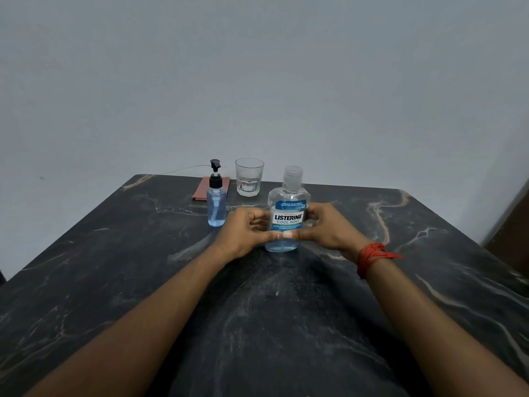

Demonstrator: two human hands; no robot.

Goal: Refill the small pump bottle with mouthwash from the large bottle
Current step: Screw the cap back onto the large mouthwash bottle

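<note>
Large bottle (288, 213) upright on table (114, 282), capped, left hand (243, 233) and right hand (329, 227) fingers curled round it, pump bottle (216, 202) just left

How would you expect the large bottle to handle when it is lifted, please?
Probably light for its size: the large bottle looks clear above, with blue liquid only near its base. Likely steady, since the left hand and right hand grip its sides. Its smooth plastic may be slippery; spills seem unlikely with the cap on.
</note>
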